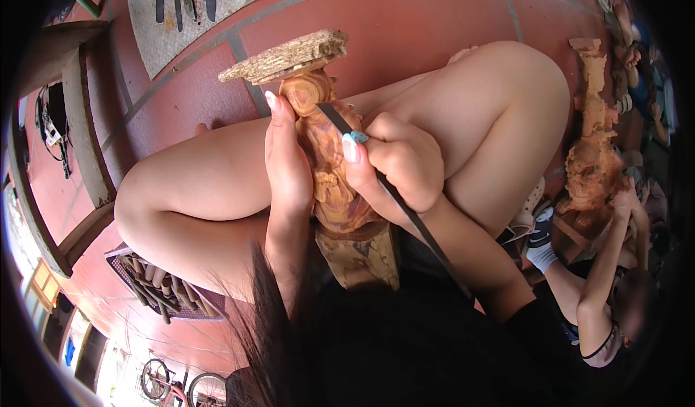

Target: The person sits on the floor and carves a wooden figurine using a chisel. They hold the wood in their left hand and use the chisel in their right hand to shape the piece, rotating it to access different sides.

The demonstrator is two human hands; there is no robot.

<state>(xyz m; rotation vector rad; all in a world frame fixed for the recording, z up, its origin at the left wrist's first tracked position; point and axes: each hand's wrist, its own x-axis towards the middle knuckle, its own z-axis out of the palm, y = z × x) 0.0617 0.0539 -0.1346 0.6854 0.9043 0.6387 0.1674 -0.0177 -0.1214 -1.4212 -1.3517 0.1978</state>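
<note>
A carved wooden figure [331, 190] stands between my crossed legs, its reddish-brown body rounded and grooved. Its top end rests near a rough, pale, straw-coloured slab [289, 56], and a paler squared block [360, 255] forms its lower end. My left hand [288, 164] is closed along the carving's left side, thumb near the round top; its other fingers are mostly hidden. In my right hand [402, 161] is gripped a long, flat, dark metal carving tool [423, 230]. The tool's far tip lies over the upper carving, and something light blue shows beside the thumb.
A purple basket of wooden-handled tools [163, 287] sits left of my knee. Dark blades lie on a pale mat [156, 27] at the far left. A wooden stool [87, 132] stands left. At right, another person [601, 291] touches a tall reddish carving [590, 154].
</note>
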